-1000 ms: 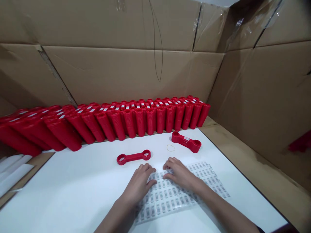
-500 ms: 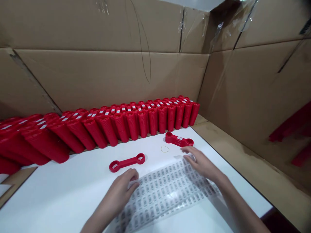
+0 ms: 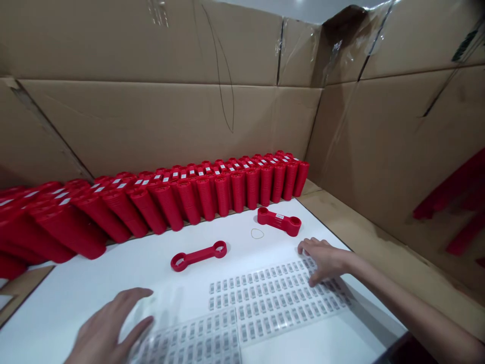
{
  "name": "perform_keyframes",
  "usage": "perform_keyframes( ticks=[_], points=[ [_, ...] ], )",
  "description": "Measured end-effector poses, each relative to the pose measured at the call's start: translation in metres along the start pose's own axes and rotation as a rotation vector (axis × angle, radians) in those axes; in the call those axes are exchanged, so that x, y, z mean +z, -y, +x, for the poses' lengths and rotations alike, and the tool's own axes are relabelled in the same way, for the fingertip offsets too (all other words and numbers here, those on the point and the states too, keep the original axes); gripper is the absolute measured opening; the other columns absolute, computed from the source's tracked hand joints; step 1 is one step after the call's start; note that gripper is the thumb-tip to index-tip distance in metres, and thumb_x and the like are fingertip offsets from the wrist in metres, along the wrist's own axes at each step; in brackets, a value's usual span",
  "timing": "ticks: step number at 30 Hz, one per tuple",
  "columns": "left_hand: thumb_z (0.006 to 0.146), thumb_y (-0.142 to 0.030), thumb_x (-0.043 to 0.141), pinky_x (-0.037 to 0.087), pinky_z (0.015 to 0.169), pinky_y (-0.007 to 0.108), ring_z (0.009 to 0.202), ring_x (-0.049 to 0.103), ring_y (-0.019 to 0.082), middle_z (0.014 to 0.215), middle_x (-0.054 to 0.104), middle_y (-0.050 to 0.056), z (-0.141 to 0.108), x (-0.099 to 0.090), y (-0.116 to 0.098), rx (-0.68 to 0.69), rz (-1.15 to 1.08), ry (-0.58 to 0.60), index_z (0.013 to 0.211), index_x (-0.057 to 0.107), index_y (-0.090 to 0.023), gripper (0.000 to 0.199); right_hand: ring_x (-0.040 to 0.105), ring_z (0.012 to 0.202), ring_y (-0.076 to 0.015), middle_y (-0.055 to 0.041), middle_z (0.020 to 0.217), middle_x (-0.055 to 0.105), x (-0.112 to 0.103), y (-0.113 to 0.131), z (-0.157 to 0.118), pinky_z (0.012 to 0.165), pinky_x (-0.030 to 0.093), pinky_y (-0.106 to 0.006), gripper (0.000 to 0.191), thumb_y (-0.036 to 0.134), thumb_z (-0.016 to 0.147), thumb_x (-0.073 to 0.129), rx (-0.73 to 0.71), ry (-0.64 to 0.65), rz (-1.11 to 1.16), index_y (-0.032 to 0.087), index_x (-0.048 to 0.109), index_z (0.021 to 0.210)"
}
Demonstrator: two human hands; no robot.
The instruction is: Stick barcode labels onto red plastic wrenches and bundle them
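Right label sheet: a clear sheet of small grey-printed labels (image 3: 270, 303) lay lengthwise left to right, nearer the right hand (image 3: 328, 260), which was open, fingertips at its far corner.
Left label sheet: a similar sheet (image 3: 197, 339) lay beside the open left hand (image 3: 104, 328); contact unclear.
Cardboard enclosure (image 3: 159, 121): it held rows of red plastic pieces (image 3: 223, 194).

"What's changed?"

"Your left hand (image 3: 108, 328) has swung out toward eight o'clock, its thumb and fingers wider apart. A lower label sheet (image 3: 200, 336) now shows offset toward seven from the upper label sheet (image 3: 273, 298)."

"My right hand (image 3: 326, 260)?"

"It's opened wider, toward four."
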State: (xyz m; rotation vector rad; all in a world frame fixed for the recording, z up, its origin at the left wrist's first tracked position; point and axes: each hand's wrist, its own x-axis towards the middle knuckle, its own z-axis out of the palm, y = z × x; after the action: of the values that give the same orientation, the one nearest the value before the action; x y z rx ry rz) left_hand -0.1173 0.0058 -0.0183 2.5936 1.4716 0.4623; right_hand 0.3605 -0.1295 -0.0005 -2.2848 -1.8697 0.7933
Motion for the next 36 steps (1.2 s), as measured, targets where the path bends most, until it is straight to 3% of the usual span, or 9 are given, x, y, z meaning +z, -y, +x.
perform_keyframes(
  ticks=[4, 7, 11, 14, 18, 23, 30, 34, 36],
  points=[
    [0.081, -0.052, 0.049, 0.043, 0.094, 0.034, 0.110, 0.051, 0.023, 0.118, 0.055, 0.002, -0.009, 0.017, -0.052, 0.146, -0.164, 0.162, 0.110, 0.058, -0.033, 0.035, 0.047, 0.089, -0.0236, -0.0047, 0.093, 0.052, -0.001, 0.000, 0.000, 0.081, 0.038, -0.038, 0.054, 0.037, 0.039, 0.077, 0.025, 0.074, -0.062, 0.018, 0.055, 0.085],
    [0.082, -0.049, 0.047, 0.046, 0.091, 0.034, 0.110, 0.051, 0.023, 0.123, 0.052, 0.003, -0.015, 0.031, -0.065, 0.207, -0.189, 0.262, 0.116, 0.056, -0.036, 0.037, 0.046, 0.090, -0.0221, -0.0042, 0.095, 0.052, 0.002, 0.000, -0.006, 0.077, 0.039, -0.033, 0.051, 0.038, 0.042, 0.076, 0.014, 0.099, -0.092, 0.016, 0.051, 0.081],
    [0.083, -0.045, 0.046, 0.047, 0.091, 0.034, 0.109, 0.052, 0.023, 0.123, 0.051, 0.002, -0.016, 0.042, -0.062, 0.215, -0.168, 0.288, 0.118, 0.054, -0.038, 0.037, 0.047, 0.079, -0.0167, -0.0032, 0.094, 0.053, 0.006, -0.004, -0.019, 0.061, 0.035, -0.024, 0.047, 0.034, 0.051, 0.071, 0.040, 0.084, -0.008, 0.018, 0.048, 0.089],
    [0.084, -0.043, 0.046, 0.048, 0.090, 0.035, 0.107, 0.052, 0.023, 0.122, 0.052, 0.003, -0.014, 0.043, -0.061, 0.216, -0.169, 0.304, 0.118, 0.054, -0.036, 0.036, 0.049, 0.076, -0.0168, -0.0029, 0.091, 0.055, 0.008, -0.007, -0.025, 0.056, 0.032, -0.022, 0.057, 0.033, 0.049, 0.072, 0.083, 0.095, 0.042, 0.021, 0.050, 0.100],
    [0.085, -0.038, 0.046, 0.047, 0.090, 0.036, 0.107, 0.051, 0.023, 0.122, 0.051, 0.005, -0.015, 0.042, -0.063, 0.227, -0.184, 0.311, 0.118, 0.054, -0.033, 0.034, 0.049, 0.084, -0.0195, -0.0031, 0.090, 0.054, 0.008, -0.007, -0.023, 0.062, 0.033, -0.023, 0.048, 0.035, 0.048, 0.073, 0.060, 0.103, -0.017, 0.020, 0.054, 0.089],
    [0.084, -0.032, 0.047, 0.048, 0.086, 0.033, 0.106, 0.052, 0.022, 0.121, 0.051, 0.005, -0.020, 0.051, -0.057, 0.296, -0.172, 0.232, 0.118, 0.053, -0.031, 0.034, 0.045, 0.094, -0.0216, -0.0041, 0.099, 0.050, 0.010, -0.003, -0.028, 0.075, 0.035, -0.028, 0.052, 0.042, 0.047, 0.072, 0.027, 0.251, -0.099, 0.016, 0.053, 0.088],
    [0.080, -0.029, 0.052, 0.048, 0.087, 0.033, 0.106, 0.052, 0.022, 0.120, 0.051, 0.005, -0.020, 0.060, -0.051, 0.312, -0.141, 0.195, 0.117, 0.054, -0.033, 0.037, 0.048, 0.084, -0.0157, -0.0022, 0.097, 0.054, 0.013, -0.003, -0.069, 0.070, 0.035, -0.023, 0.064, 0.032, 0.056, 0.069, 0.171, 0.247, 0.157, 0.020, 0.046, 0.114],
    [0.081, -0.035, 0.051, 0.049, 0.084, 0.034, 0.104, 0.054, 0.022, 0.118, 0.053, 0.006, -0.016, 0.064, -0.049, 0.334, -0.141, 0.162, 0.114, 0.056, -0.031, 0.034, 0.047, 0.078, -0.0115, -0.0023, 0.088, 0.056, 0.009, -0.010, -0.080, 0.067, 0.035, -0.020, 0.024, 0.030, 0.075, 0.051, 0.013, 0.272, 0.273, 0.015, 0.057, 0.093],
    [0.081, -0.037, 0.050, 0.051, 0.082, 0.034, 0.101, 0.055, 0.023, 0.116, 0.054, 0.006, -0.015, 0.067, -0.047, 0.349, -0.140, 0.154, 0.113, 0.058, -0.030, 0.033, 0.045, 0.071, -0.0096, -0.0029, 0.080, 0.056, 0.013, -0.012, -0.082, 0.064, 0.033, -0.019, 0.019, 0.025, 0.080, 0.041, -0.003, 0.194, 0.242, 0.012, 0.056, 0.080]
  ],
)
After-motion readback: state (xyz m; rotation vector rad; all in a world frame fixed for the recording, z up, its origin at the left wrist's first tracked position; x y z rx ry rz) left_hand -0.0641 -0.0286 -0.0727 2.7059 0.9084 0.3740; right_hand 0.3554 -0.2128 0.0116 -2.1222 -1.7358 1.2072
